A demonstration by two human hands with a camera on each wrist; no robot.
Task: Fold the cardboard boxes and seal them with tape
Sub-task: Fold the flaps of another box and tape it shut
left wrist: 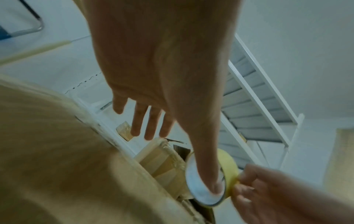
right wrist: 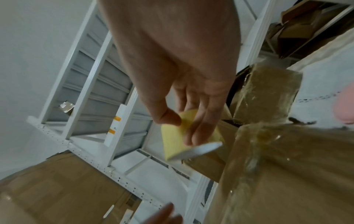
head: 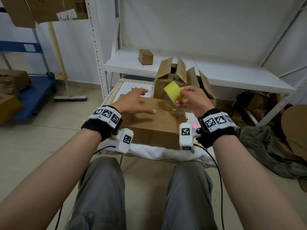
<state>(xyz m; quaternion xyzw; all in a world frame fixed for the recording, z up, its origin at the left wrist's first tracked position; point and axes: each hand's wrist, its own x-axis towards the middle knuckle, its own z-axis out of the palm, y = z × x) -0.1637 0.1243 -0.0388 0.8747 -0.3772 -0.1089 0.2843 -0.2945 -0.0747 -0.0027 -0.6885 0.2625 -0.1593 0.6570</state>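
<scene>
A closed brown cardboard box (head: 154, 125) lies on the small table in front of me, with clear tape along its top seam (right wrist: 268, 136). My left hand (head: 134, 103) hovers just over the box top, fingers spread and straight (left wrist: 147, 128). My right hand (head: 192, 100) pinches a yellow tape roll (head: 172, 92) above the box's far right corner; thumb and fingers hold its rim (right wrist: 182, 136). The roll also shows in the left wrist view (left wrist: 210, 178).
Behind the closed box stands an open box (head: 171, 75) with raised flaps. A small sealed box (head: 145, 56) sits on the white shelf (head: 232, 77). Cardboard piles lie on the floor right (head: 259, 103) and on a blue cart (head: 33, 95) left. A white cloth (head: 157, 151) covers the table.
</scene>
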